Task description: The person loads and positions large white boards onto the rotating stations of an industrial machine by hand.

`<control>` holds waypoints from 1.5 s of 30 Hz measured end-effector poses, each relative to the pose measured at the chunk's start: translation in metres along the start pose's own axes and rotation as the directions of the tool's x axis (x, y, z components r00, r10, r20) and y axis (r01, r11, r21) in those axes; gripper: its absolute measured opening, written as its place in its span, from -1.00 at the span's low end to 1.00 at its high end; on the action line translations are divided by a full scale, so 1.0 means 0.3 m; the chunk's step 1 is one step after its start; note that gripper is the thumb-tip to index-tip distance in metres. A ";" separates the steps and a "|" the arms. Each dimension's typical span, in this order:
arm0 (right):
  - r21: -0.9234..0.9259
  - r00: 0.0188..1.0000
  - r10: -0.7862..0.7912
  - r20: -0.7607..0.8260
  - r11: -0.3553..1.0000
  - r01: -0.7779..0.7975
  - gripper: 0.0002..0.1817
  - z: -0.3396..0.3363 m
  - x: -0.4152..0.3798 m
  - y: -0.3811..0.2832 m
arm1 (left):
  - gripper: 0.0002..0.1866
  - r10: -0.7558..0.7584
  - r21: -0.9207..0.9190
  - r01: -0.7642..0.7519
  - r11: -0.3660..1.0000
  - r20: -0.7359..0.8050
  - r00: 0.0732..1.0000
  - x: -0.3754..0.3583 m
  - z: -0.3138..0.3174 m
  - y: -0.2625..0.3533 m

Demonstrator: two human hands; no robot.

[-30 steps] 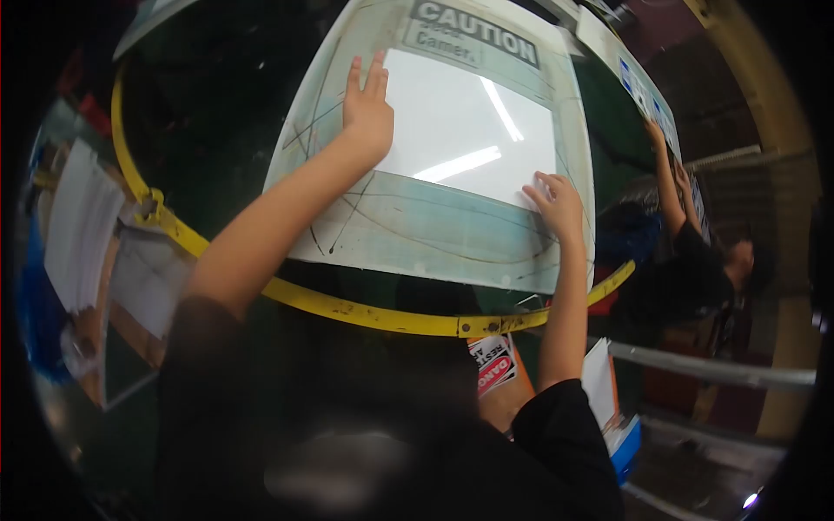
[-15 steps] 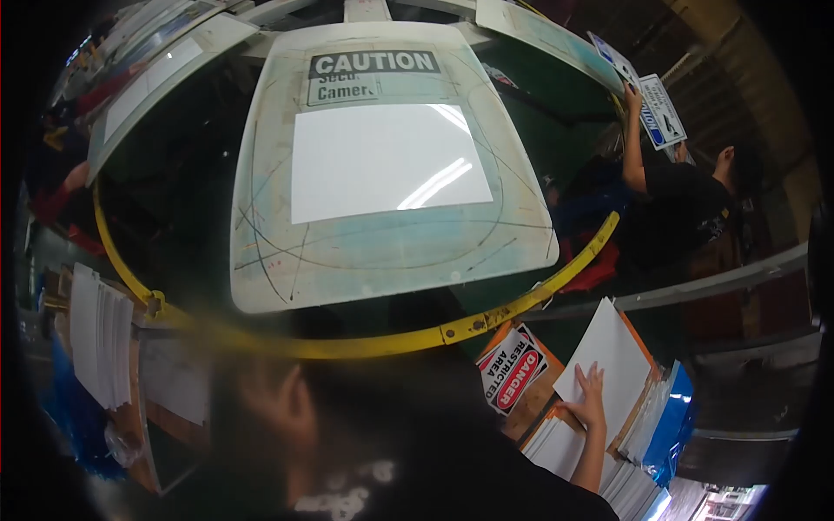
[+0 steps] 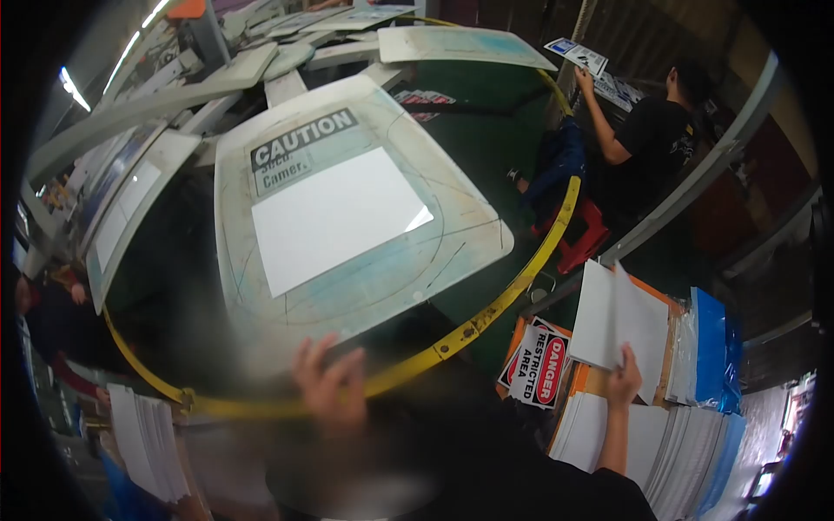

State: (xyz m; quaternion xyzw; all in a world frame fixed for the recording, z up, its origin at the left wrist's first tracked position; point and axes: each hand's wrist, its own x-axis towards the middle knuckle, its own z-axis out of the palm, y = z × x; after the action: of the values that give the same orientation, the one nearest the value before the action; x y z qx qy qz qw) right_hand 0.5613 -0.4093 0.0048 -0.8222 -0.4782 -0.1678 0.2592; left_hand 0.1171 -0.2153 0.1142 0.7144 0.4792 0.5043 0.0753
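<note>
My right hand [image 3: 623, 375], fingers closed, grips the near edge of a white sheet [image 3: 645, 326], which is tilted up off a white stack [image 3: 592, 313] at the right. My left hand [image 3: 334, 382] is raised near the front edge of the large pale board [image 3: 465, 234]; its fingers are apart, slightly blurred, and hold nothing. On that board lies a blank white panel [image 3: 334, 217], below dark "CAUTION" lettering [image 3: 304, 139]. Beside the stack, to its left, are red, black and white "DANGER RESTRICTED AREA" signs [image 3: 539, 365].
A yellow curved rail [image 3: 452, 343] runs round the boards. More pale boards [image 3: 460, 48] stand on radiating arms. At upper right a co-worker [image 3: 651, 130] holds a printed sign [image 3: 578, 56]. White stacks [image 3: 143, 438] stand lower left; blue-wrapped sheets [image 3: 708, 347] lie right.
The view has turned right. My right hand, earlier spread flat on the white sheet, now grips its edge with the sheet lifted. My left hand has come into clearer view by the board.
</note>
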 end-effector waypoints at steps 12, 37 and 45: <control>0.202 0.779 -0.419 -0.467 0.807 0.555 -0.72 -0.320 0.128 -0.690 | -0.40 0.297 -0.571 0.804 -0.166 0.748 0.593 -0.004 0.158 0.190; 0.505 0.845 -0.083 0.528 0.831 -0.234 -0.36 -0.004 0.330 -0.583 | -0.64 -0.734 -0.675 0.721 0.156 0.410 0.542 -0.303 0.031 -0.207; 0.681 0.857 -0.036 0.514 0.625 -0.382 -0.36 0.128 0.326 -0.612 | -0.73 -0.756 -0.516 0.646 0.563 -0.004 0.655 -0.153 0.099 -0.111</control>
State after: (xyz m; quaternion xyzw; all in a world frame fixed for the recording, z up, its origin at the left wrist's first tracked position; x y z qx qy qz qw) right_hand 0.4496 -0.2434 0.0738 -0.6927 -0.4671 0.2858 0.4694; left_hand 0.1189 -0.2215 0.0506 0.3594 0.5916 0.6093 0.3869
